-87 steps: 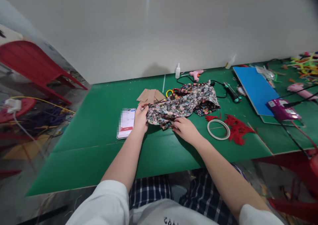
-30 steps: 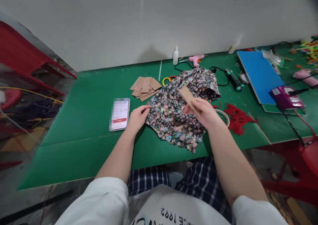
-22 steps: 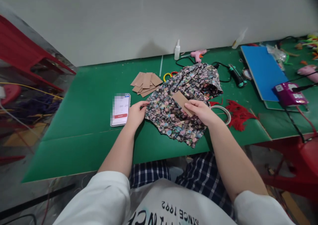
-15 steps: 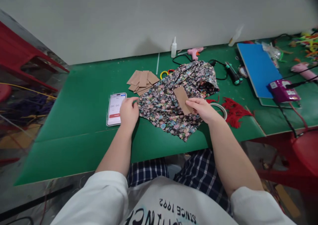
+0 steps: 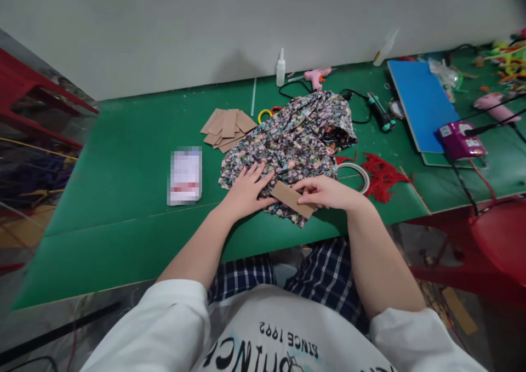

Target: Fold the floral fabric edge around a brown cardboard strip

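Brown in the head view, the cardboard strip (image 5: 287,198) lies just below frame centre, pinched by your right hand (image 5: 332,192); your left hand (image 5: 245,192) rests, fingers spread, on the floral cloth (image 5: 296,133) mid-frame, atop the green worktop (image 5: 123,164).

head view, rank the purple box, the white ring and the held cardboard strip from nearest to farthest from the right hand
Nearest first, from the right hand:
1. cardboard strip: in its fingers, reaching out to the left
2. white ring: just right of it
3. purple box: well over to the right and farther back
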`<state>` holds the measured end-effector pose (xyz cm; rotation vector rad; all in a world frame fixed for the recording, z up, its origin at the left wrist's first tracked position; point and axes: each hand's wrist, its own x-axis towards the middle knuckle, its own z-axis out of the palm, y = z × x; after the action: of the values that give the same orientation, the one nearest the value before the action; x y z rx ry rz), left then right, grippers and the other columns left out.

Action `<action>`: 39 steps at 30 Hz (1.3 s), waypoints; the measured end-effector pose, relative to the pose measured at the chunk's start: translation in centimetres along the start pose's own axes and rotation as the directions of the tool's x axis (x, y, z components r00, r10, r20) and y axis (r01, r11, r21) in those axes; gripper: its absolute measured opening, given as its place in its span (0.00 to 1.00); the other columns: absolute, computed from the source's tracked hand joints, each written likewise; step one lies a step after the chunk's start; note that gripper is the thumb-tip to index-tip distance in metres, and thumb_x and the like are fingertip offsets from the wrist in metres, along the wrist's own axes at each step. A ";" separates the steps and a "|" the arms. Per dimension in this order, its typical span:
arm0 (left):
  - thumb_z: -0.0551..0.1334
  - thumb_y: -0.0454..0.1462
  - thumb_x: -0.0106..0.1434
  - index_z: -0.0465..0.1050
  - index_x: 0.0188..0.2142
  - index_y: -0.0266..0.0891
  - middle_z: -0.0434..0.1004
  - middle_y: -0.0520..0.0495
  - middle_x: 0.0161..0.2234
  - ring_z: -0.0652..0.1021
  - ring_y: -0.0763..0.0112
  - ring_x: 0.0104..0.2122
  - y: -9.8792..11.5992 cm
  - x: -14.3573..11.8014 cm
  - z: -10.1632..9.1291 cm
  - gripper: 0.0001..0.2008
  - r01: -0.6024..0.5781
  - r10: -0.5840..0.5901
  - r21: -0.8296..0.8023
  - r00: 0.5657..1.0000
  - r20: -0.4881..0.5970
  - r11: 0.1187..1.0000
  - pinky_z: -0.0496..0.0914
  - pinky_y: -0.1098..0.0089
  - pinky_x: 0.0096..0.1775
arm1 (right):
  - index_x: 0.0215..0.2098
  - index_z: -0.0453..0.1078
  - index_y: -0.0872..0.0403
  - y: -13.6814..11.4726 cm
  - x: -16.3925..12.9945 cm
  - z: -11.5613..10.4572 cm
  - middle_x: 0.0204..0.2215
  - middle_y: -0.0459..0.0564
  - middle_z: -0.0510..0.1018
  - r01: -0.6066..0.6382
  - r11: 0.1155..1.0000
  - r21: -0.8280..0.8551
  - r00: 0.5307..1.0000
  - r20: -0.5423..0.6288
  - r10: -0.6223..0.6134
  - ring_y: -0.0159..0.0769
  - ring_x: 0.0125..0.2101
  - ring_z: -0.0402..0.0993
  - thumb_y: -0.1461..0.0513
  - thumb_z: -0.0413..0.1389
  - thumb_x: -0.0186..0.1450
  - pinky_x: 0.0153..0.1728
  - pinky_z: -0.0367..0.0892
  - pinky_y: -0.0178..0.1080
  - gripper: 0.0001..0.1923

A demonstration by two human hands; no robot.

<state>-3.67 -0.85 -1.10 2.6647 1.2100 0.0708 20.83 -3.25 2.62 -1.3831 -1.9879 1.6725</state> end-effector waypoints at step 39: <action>0.47 0.57 0.61 0.41 0.64 0.48 0.34 0.46 0.65 0.41 0.51 0.63 -0.1 0.5 0.2 0.36 0.164 -0.163 -0.009 0.986 0.041 0.986 0.38 0.49 0.59 | 0.43 0.73 0.51 2.2 -1.1 3.8 0.26 0.46 0.75 0.116 0.951 -0.288 0.959 -0.218 -0.183 0.30 0.26 0.68 0.58 0.56 0.59 0.28 0.59 0.33 0.14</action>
<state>-3.37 -0.48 -1.30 2.5327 1.4046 -0.0012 19.97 -6.76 -0.11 -1.4007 -2.1736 1.1368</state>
